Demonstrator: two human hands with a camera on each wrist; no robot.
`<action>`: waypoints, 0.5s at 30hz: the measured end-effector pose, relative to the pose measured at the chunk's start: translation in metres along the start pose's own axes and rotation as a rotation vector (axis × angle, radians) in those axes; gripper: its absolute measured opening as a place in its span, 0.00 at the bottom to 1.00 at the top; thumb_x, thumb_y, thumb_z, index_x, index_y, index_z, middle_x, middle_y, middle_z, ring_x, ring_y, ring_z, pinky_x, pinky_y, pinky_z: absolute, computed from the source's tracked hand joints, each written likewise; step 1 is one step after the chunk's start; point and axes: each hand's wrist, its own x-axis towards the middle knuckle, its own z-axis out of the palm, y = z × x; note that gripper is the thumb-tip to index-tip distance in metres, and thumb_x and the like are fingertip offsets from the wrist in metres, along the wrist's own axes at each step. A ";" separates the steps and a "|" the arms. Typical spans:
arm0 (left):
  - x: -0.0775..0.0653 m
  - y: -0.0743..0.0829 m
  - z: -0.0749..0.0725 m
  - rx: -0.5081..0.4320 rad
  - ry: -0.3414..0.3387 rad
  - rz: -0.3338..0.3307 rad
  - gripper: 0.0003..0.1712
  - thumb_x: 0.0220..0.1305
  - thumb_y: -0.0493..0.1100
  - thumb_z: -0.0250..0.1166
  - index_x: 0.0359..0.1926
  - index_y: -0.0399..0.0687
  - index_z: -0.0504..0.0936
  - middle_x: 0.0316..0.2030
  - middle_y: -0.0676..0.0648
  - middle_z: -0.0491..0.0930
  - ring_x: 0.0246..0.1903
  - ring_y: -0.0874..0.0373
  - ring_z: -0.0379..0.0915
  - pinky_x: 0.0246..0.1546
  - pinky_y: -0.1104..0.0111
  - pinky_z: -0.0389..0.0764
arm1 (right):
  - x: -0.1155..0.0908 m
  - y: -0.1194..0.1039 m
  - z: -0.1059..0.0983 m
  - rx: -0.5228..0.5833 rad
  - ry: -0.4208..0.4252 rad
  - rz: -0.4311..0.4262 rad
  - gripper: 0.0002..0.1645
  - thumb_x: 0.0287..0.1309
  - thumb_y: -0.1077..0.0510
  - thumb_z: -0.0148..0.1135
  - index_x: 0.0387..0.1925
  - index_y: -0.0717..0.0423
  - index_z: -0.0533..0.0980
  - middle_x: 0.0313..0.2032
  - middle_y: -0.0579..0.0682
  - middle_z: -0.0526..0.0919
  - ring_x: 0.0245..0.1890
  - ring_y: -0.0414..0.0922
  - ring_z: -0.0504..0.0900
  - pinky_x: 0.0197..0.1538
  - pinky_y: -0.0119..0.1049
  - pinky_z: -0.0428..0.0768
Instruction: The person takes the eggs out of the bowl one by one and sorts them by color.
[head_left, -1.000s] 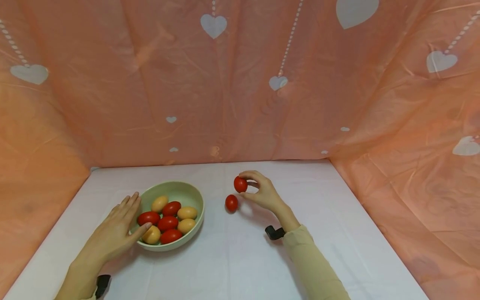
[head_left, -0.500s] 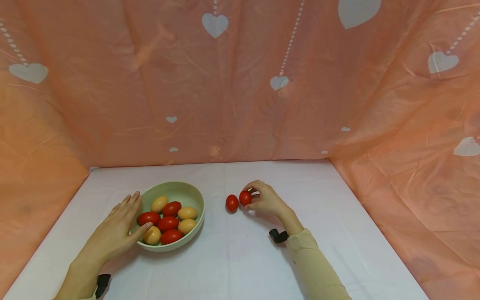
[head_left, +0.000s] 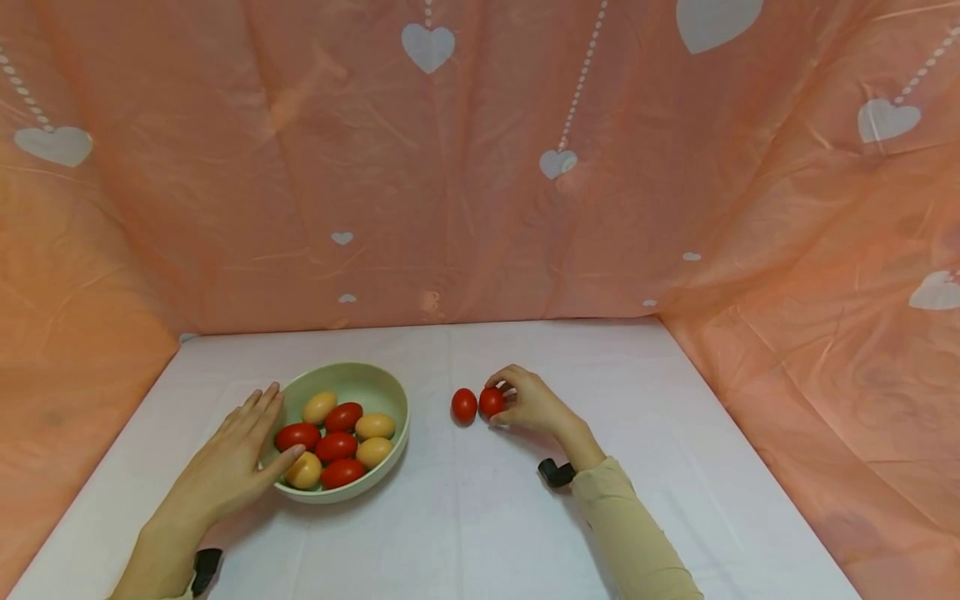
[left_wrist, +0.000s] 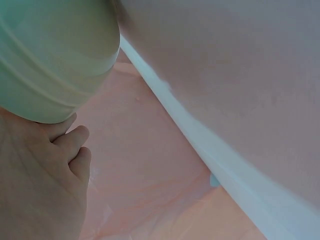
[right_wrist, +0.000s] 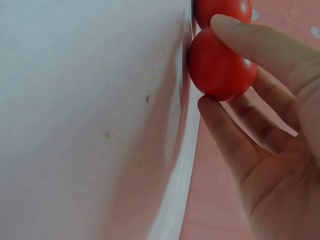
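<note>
In the head view, my right hand pinches a red egg low at the white table. It stands just beside another red egg. The right wrist view shows the thumb on one side of the held egg and fingers on the other. My left hand rests with straight fingers along the left side of a pale green bowl, its thumb reaching over the rim. Several red eggs and yellowish eggs lie in the bowl. In the left wrist view, fingertips touch the bowl's outer wall.
A white cloth covers the table. Orange curtains with white hearts stand behind it and at both sides. A small black piece sits at the right wrist, another black piece at the left.
My right hand has brought its red egg down and slightly right, to a spot beside the other loose red egg. My left hand and the bowl have stayed in place.
</note>
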 end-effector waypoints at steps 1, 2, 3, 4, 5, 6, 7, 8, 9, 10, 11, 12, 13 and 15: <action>0.000 0.000 0.000 -0.001 -0.001 -0.001 0.51 0.72 0.60 0.63 0.77 0.26 0.58 0.78 0.29 0.55 0.76 0.29 0.51 0.81 0.50 0.39 | 0.000 0.000 0.000 0.000 0.001 -0.001 0.29 0.47 0.66 0.82 0.52 0.58 0.80 0.53 0.53 0.80 0.53 0.52 0.83 0.56 0.41 0.85; 0.000 0.000 0.000 -0.002 -0.001 -0.002 0.51 0.72 0.60 0.63 0.77 0.26 0.58 0.78 0.29 0.55 0.76 0.29 0.51 0.81 0.50 0.40 | 0.000 0.000 0.000 -0.001 0.002 -0.002 0.29 0.47 0.66 0.83 0.52 0.58 0.80 0.53 0.53 0.80 0.53 0.53 0.83 0.56 0.42 0.85; 0.000 0.000 0.000 -0.001 -0.002 -0.002 0.51 0.72 0.60 0.64 0.77 0.26 0.57 0.78 0.29 0.55 0.76 0.29 0.51 0.81 0.50 0.39 | 0.000 -0.001 0.000 -0.002 0.002 -0.002 0.30 0.47 0.66 0.83 0.52 0.58 0.80 0.53 0.53 0.80 0.53 0.53 0.83 0.56 0.42 0.86; 0.000 0.000 0.000 -0.003 -0.005 -0.003 0.51 0.72 0.60 0.63 0.77 0.26 0.57 0.78 0.29 0.54 0.76 0.29 0.50 0.82 0.51 0.38 | 0.000 -0.001 0.000 -0.003 0.002 -0.003 0.30 0.47 0.66 0.83 0.52 0.58 0.80 0.53 0.53 0.80 0.53 0.53 0.83 0.57 0.42 0.85; 0.000 0.000 0.000 -0.004 -0.009 -0.004 0.51 0.72 0.60 0.64 0.77 0.26 0.57 0.78 0.29 0.54 0.76 0.29 0.50 0.82 0.53 0.36 | 0.000 -0.001 0.000 -0.003 0.001 -0.002 0.30 0.46 0.66 0.83 0.53 0.59 0.80 0.53 0.53 0.80 0.53 0.53 0.83 0.57 0.42 0.85; 0.000 0.000 0.000 -0.005 -0.013 -0.005 0.51 0.72 0.60 0.63 0.77 0.27 0.56 0.78 0.29 0.54 0.76 0.30 0.50 0.82 0.55 0.34 | 0.000 0.000 0.000 -0.002 -0.002 0.000 0.31 0.47 0.66 0.83 0.53 0.59 0.80 0.53 0.53 0.80 0.54 0.54 0.84 0.57 0.43 0.85; 0.000 0.000 0.000 -0.004 -0.015 -0.005 0.51 0.72 0.60 0.64 0.77 0.27 0.56 0.78 0.29 0.54 0.76 0.30 0.50 0.81 0.56 0.33 | 0.000 0.000 0.000 0.001 -0.004 0.003 0.31 0.47 0.66 0.83 0.53 0.59 0.80 0.53 0.53 0.80 0.54 0.54 0.84 0.58 0.43 0.85; 0.000 0.000 0.000 -0.004 -0.019 -0.006 0.51 0.72 0.60 0.64 0.77 0.27 0.56 0.78 0.30 0.54 0.76 0.30 0.50 0.81 0.58 0.31 | 0.000 0.000 0.001 0.002 -0.006 0.006 0.31 0.47 0.66 0.83 0.54 0.59 0.80 0.53 0.53 0.80 0.54 0.54 0.84 0.58 0.43 0.85; 0.000 0.000 0.000 -0.005 -0.023 -0.008 0.52 0.72 0.60 0.64 0.78 0.27 0.56 0.78 0.30 0.54 0.76 0.30 0.50 0.81 0.59 0.30 | 0.000 0.000 0.001 0.004 -0.009 0.010 0.31 0.47 0.66 0.83 0.54 0.59 0.80 0.53 0.53 0.80 0.55 0.54 0.84 0.58 0.44 0.85; 0.000 0.000 0.000 -0.006 -0.026 -0.010 0.52 0.72 0.60 0.64 0.78 0.27 0.56 0.79 0.30 0.54 0.77 0.30 0.50 0.81 0.60 0.29 | 0.000 0.000 0.001 0.005 -0.010 0.011 0.31 0.47 0.66 0.82 0.54 0.59 0.80 0.53 0.53 0.80 0.55 0.54 0.84 0.58 0.44 0.85; 0.000 0.001 0.000 -0.006 -0.027 -0.011 0.52 0.72 0.60 0.64 0.78 0.27 0.56 0.79 0.30 0.54 0.77 0.30 0.50 0.81 0.59 0.30 | 0.000 0.000 0.001 0.008 -0.011 0.013 0.31 0.48 0.66 0.82 0.54 0.59 0.80 0.53 0.54 0.80 0.55 0.54 0.84 0.58 0.44 0.85; 0.000 0.001 0.000 -0.008 -0.029 -0.013 0.52 0.72 0.60 0.64 0.78 0.27 0.56 0.79 0.30 0.54 0.77 0.30 0.49 0.81 0.59 0.30 | -0.001 0.000 0.001 0.010 -0.013 0.013 0.30 0.48 0.66 0.82 0.55 0.59 0.80 0.54 0.54 0.80 0.55 0.54 0.84 0.58 0.44 0.85; 0.000 0.001 0.000 -0.009 -0.029 -0.013 0.52 0.72 0.60 0.64 0.78 0.27 0.56 0.79 0.30 0.53 0.77 0.30 0.49 0.81 0.58 0.31 | -0.001 0.000 0.001 0.011 -0.012 0.012 0.30 0.49 0.66 0.82 0.55 0.59 0.80 0.54 0.54 0.80 0.55 0.54 0.84 0.58 0.45 0.85; 0.000 0.001 0.000 -0.013 -0.030 -0.016 0.52 0.72 0.61 0.63 0.78 0.27 0.56 0.79 0.30 0.53 0.77 0.30 0.49 0.81 0.56 0.33 | -0.001 0.000 0.001 0.008 -0.015 0.007 0.30 0.49 0.66 0.81 0.55 0.59 0.80 0.54 0.54 0.80 0.55 0.54 0.84 0.58 0.44 0.85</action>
